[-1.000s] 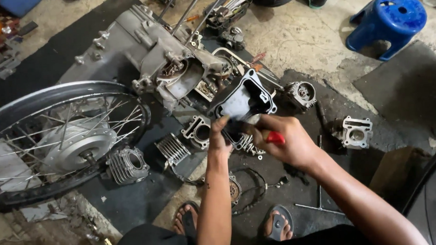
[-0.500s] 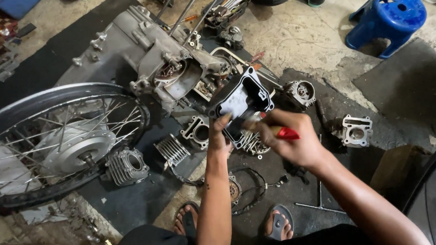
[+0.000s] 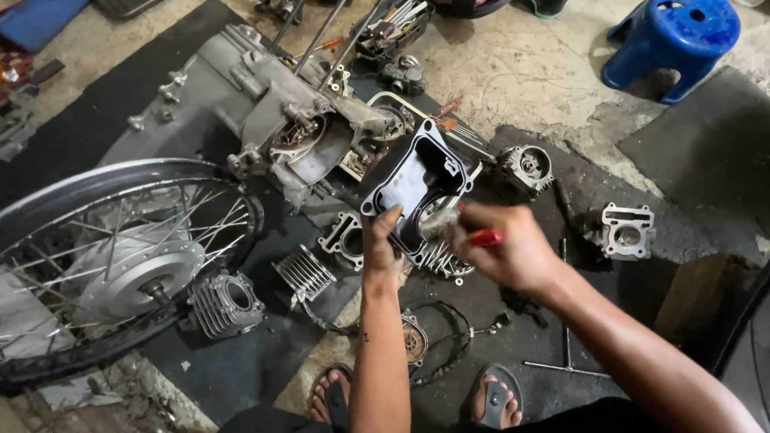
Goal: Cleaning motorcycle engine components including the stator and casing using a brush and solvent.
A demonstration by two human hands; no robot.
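My left hand [image 3: 378, 245] grips the lower edge of a black engine cover [image 3: 416, 182], tilted up with its hollow inside facing me. My right hand [image 3: 508, 250] holds a red-handled tool [image 3: 481, 237] whose metal tip touches the cover's lower right rim. Under both hands lies a finned cylinder head [image 3: 441, 257] on the black mat. A grey engine crankcase [image 3: 259, 109] lies just beyond the cover.
A spoked wheel [image 3: 84, 264] lies at left, with a finned cylinder [image 3: 224, 303] and other cylinder parts [image 3: 626, 230] around. A blue stool [image 3: 673, 35] stands at the back right. A tool tray [image 3: 392, 24] sits at the top. My sandalled feet [image 3: 497, 399] are below.
The black cover has been lifted and tilted further up toward me. My right hand with the red-handled tool has moved up to its lower rim.
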